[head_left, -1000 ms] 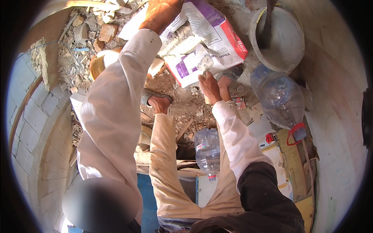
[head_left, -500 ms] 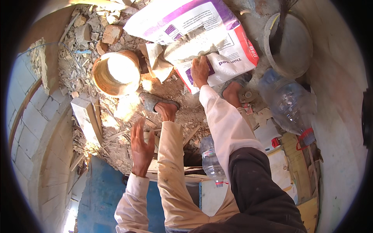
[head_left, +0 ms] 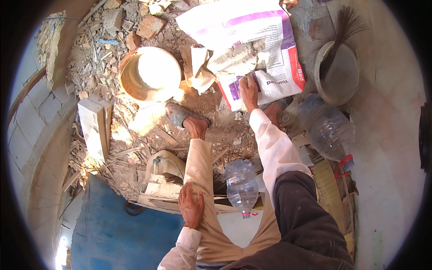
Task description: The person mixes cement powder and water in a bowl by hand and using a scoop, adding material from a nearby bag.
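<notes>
Right hand (head_left: 249,93) curled at white bag (head_left: 275,60), upper centre of frame, grip unclear; left hand (head_left: 191,208) loosely spread on trouser leg (head_left: 200,166). Bag likely heavy, pliable; best held by corners.

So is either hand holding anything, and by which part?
Left hand: nothing; it rests on the trouser leg. Right hand, over the printed bag: can't tell if anything's held.

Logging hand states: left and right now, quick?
Left hand: open, resting on the left trouser leg.
Right hand: fingers curled, over the white-and-purple bag; cannot tell whether it holds anything.
</notes>
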Demonstrator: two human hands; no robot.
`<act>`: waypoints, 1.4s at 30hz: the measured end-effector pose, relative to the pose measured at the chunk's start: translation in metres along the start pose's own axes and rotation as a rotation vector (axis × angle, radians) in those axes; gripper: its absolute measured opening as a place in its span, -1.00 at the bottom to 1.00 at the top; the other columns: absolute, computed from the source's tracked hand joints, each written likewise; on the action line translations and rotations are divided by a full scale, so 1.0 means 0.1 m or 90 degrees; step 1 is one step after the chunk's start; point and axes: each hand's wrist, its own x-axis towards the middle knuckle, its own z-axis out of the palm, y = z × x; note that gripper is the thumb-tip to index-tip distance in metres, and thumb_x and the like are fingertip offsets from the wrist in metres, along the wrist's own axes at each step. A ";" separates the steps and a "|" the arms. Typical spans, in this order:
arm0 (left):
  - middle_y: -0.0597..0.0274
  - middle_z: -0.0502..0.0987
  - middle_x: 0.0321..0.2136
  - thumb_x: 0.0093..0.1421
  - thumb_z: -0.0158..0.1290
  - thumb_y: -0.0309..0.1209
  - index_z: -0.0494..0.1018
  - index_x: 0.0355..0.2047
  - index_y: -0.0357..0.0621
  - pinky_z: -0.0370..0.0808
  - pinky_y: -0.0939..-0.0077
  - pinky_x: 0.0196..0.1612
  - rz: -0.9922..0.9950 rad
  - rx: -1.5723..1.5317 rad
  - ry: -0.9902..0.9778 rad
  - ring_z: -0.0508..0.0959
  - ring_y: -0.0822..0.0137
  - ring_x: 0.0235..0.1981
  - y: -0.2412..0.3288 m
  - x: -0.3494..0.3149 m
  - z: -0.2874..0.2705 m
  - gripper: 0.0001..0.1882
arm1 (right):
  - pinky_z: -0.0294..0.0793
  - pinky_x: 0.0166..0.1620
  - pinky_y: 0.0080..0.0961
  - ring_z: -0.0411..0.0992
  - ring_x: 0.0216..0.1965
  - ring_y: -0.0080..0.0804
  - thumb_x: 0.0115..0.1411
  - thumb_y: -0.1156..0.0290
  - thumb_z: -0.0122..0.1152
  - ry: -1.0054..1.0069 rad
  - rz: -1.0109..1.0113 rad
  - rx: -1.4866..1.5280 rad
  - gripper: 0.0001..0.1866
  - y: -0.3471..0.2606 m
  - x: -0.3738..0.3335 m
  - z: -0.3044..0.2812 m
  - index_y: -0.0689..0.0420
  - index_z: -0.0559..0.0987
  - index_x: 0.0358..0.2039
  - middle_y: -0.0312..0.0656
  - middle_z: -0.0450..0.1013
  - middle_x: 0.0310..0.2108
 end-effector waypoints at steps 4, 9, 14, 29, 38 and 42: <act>-0.04 0.37 0.07 0.12 0.10 -0.38 0.32 0.09 -0.25 0.24 0.14 0.19 -0.052 0.000 0.013 0.33 -0.03 0.12 -0.19 -0.07 -0.11 -0.48 | 0.36 -0.47 -0.22 0.42 -0.54 -0.05 0.18 0.35 -0.03 -0.092 0.350 0.172 -0.81 -0.96 -0.47 0.02 0.22 0.41 -0.44 0.02 0.40 -0.57; 0.04 0.38 0.06 0.08 0.11 -0.33 0.34 0.07 -0.18 0.26 0.14 0.17 -0.035 -0.036 -0.003 0.33 0.03 0.12 -0.05 0.15 -0.09 -0.48 | 0.37 -0.36 -0.12 0.40 -0.50 0.07 0.24 0.23 -0.08 -0.077 0.196 -0.077 -0.69 -1.35 -0.52 -0.55 0.27 0.41 -0.33 0.10 0.38 -0.57; 0.13 0.39 0.05 0.09 0.10 -0.28 0.38 0.01 -0.09 0.26 0.10 0.16 -0.055 -0.070 0.006 0.32 0.08 0.13 -0.07 0.22 -0.13 -0.54 | 0.26 -0.62 -0.50 0.23 -0.71 -0.53 0.25 0.22 -0.04 -0.120 0.173 -0.097 -0.71 -1.71 -0.82 -0.65 0.23 0.38 -0.30 -0.27 0.27 -0.67; 0.17 0.38 0.02 0.05 0.12 -0.26 0.39 -0.01 -0.12 0.26 0.12 0.13 -0.047 -0.113 0.023 0.32 0.10 0.10 -0.38 0.26 -0.15 -0.52 | 0.41 -0.06 -0.09 0.45 -0.15 0.16 0.20 0.17 0.04 -0.377 -0.004 -0.210 -0.56 -2.54 -0.46 1.49 0.28 0.41 -0.07 0.19 0.49 -0.25; 0.14 0.36 0.04 0.05 0.13 -0.28 0.35 0.02 -0.11 0.26 0.11 0.14 -0.041 -0.108 0.017 0.31 0.08 0.11 -0.54 0.22 -0.16 -0.49 | 0.32 0.10 -0.11 0.36 0.03 0.09 0.23 0.18 -0.10 -0.438 0.085 -0.335 -0.51 -2.86 -0.33 1.91 0.25 0.36 0.06 0.20 0.44 -0.10; 0.15 0.36 0.04 0.06 0.12 -0.28 0.36 0.00 -0.09 0.27 0.10 0.13 -0.039 -0.123 0.016 0.31 0.09 0.11 -0.49 0.23 -0.18 -0.52 | 0.45 -0.02 -0.09 0.47 -0.10 0.04 0.24 0.20 -0.09 -0.441 -0.119 -0.448 -0.56 -2.86 -0.33 1.89 0.23 0.40 0.01 0.12 0.46 -0.10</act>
